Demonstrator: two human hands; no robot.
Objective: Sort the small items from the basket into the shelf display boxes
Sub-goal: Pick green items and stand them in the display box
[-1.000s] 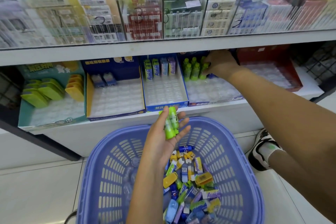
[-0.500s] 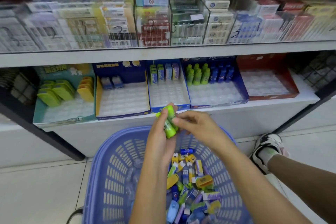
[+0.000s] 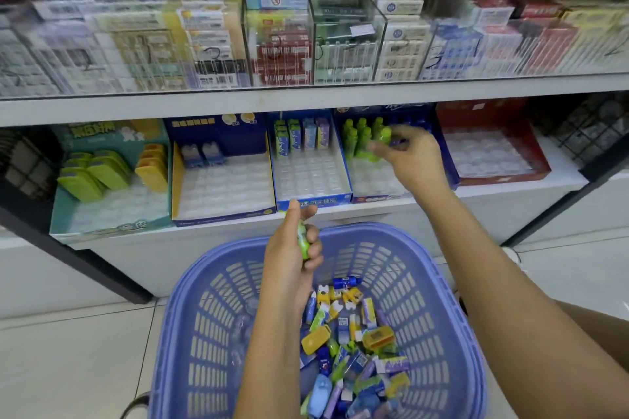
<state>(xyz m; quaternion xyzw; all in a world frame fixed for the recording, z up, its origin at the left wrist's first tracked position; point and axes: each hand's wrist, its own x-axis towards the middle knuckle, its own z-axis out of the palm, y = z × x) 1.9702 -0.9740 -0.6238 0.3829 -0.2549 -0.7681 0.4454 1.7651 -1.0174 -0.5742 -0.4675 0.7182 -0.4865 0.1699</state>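
Small green plastic bottles (image 3: 354, 139): my right hand (image 3: 412, 160) pinched one at the dark-blue cardboard display box (image 3: 374, 182) beyond the lilac slotted plastic basket (image 3: 425, 303); my left hand (image 3: 292, 258) gripped another above the basket. Boxes mostly unfilled; many items inside the basket unsorted.

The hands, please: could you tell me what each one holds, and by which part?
Left hand grips a green bottle round its body. Right hand seems to pinch a second green bottle; blur hides which part.
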